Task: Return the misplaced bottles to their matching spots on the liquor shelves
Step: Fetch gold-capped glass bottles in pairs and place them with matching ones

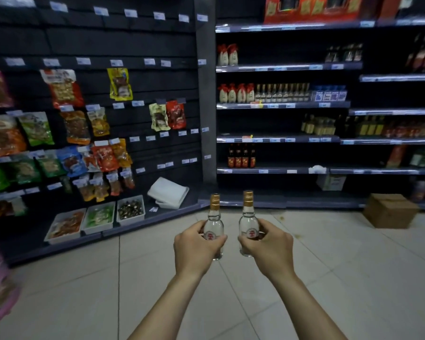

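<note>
Two clear gold-capped bottles [213, 225], [248, 223]; two hands [194, 249], [270, 249]; three white trays [66, 225]; one cardboard box [390, 211]; four red-labelled dark bottles [241, 158].

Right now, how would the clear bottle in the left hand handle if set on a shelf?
The clear bottle looks like glass, so probably rigid, breakable and slick. Tall with a narrow base and gold cap, it may tip if nudged. The left hand wraps it easily; likely light.

Clear bottles [215, 227], gold caps [215, 201], red-and-white labels [252, 233]; dark shelves [280, 105]
</note>
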Demonstrator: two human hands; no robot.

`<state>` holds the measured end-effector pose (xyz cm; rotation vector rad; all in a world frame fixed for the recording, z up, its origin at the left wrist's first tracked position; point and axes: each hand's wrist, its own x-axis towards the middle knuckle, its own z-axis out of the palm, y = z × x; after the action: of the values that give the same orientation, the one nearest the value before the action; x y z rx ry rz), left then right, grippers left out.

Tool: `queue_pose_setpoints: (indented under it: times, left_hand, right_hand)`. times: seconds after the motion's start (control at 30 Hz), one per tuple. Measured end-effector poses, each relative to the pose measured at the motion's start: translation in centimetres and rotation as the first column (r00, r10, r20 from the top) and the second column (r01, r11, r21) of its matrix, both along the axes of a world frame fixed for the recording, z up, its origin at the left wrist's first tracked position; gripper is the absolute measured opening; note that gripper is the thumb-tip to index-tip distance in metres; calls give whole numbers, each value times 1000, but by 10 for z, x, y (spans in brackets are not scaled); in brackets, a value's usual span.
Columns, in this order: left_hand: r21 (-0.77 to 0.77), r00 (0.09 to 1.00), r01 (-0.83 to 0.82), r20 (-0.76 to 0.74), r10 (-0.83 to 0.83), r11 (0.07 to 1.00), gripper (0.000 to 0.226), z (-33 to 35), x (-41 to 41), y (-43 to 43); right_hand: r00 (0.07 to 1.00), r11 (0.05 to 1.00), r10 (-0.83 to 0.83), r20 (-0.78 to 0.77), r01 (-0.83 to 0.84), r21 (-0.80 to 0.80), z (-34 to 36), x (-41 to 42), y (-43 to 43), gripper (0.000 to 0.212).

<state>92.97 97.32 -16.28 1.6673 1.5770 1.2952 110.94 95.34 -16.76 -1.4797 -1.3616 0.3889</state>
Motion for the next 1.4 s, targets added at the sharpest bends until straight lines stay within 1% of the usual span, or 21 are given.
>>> queue_pose_setpoints:
  times: [0.17,0.3,0.43,0.5,0.63,0.77,0.97,1.1,1.17,1.27,1.4]
  left_hand:
    - [16,999,10,-39,-9,1000,30,-1,72,85]
    - [11,998,29,-51,-28,1000,32,-8,135,165]
    - [10,999,45,-2,-45,999,39,-14,205,259]
    - [1,997,62,35,-62,998,36,-14,240,306]
    - [-10,996,75,42,-75,997,31,-6,304,392]
    - [17,997,81,14,-81,997,33,4,360,466]
    - [22,998,68,9,-69,997,27,8,446,577]
    - [27,999,31,40,-32,999,30,14,513,656]
    - [24,998,13,56,-14,1000,30,19,548,693]
    - [38,997,15,76,-18,999,29,31,597,745]
    - [79,998,1,67,-6,997,29,47,653,812]
  right_hand:
    - [999,1000,-20,-44,20,3,-1,69,80,31]
    - [998,1000,-28,-48,28,-4,-8,127,156,36]
    - [999,999,-51,-14,51,4,-8,190,249,36]
    - [999,999,-49,3,49,8,-5,221,296,35]
    - [999,999,-38,29,38,8,8,282,379,32]
    - [998,998,-70,7,70,5,13,341,451,28]
    - [997,997,-72,-33,73,9,6,426,564,31]
    - [997,998,-53,-57,54,18,6,491,646,39]
    - [998,999,-26,-59,28,30,11,527,686,37]
    - [999,1000,10,-47,-8,30,24,578,740,26]
    - [999,999,27,-35,-26,39,37,636,809,27]
